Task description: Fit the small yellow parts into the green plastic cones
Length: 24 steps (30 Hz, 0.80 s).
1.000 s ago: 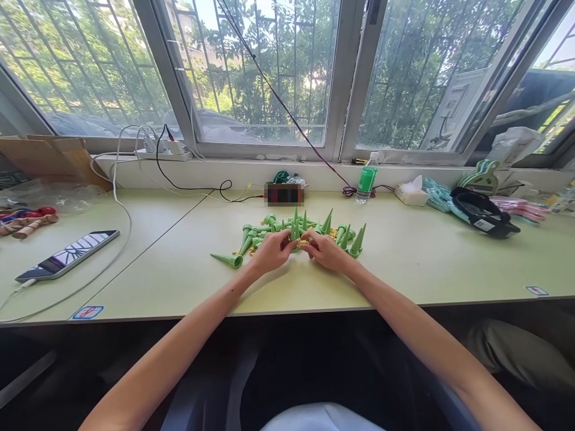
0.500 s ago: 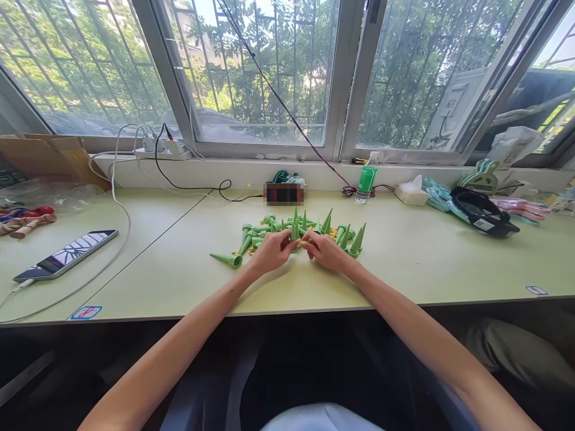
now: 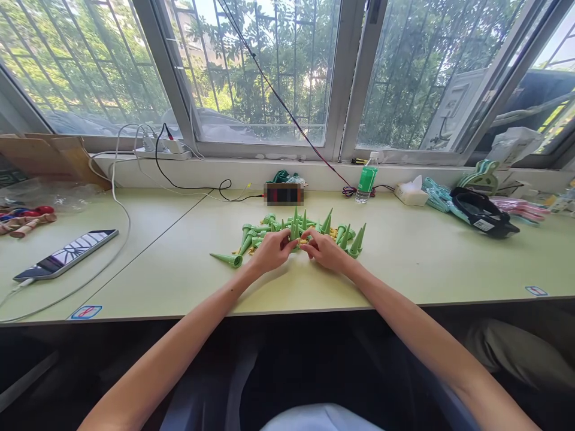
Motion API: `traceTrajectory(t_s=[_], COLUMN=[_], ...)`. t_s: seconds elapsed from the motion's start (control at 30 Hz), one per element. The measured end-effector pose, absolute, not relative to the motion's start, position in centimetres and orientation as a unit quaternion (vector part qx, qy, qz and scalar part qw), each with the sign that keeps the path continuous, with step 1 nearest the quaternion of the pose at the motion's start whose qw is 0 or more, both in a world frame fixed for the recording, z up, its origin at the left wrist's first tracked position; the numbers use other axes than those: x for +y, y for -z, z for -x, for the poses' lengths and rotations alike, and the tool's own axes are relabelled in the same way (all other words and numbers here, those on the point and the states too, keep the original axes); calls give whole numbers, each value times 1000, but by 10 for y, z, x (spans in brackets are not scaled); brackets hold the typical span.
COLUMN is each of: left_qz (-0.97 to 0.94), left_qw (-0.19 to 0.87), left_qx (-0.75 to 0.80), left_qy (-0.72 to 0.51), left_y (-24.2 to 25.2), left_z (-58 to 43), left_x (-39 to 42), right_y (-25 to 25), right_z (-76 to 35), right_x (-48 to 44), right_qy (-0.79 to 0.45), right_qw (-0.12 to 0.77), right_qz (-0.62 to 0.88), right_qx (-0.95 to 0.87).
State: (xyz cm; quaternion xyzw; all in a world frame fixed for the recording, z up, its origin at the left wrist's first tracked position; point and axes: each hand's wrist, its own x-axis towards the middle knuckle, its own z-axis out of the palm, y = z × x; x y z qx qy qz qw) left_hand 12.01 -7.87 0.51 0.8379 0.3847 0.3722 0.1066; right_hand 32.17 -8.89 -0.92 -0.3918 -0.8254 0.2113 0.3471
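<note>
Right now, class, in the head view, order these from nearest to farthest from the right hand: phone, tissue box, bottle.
From the right hand:
1. Bottle, beyond it, slightly right.
2. Tissue box, beyond and farther right.
3. Phone, far over on the left.

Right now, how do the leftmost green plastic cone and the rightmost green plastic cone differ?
The leftmost green plastic cone lies on its side, tip pointing left; the rightmost green plastic cone points upward, leaning slightly right.
The leftmost cone shows its open wide end; the rightmost cone has its wide end down.
Both are green and tapered.
</note>
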Motion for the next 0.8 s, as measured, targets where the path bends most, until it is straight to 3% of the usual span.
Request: traceTrajectory(t_s=[0.8], left_qz=[-842], left_qw=[104], left_qx=[377], left_qy=[-372], left_y=[-5], left_z=[-120], left_x=[-79], right_y=[8], right_z=[-321], right_x=[-89], right_qy=[-210], right_qw=[333], right_qz=[403], right_qx=[-826])
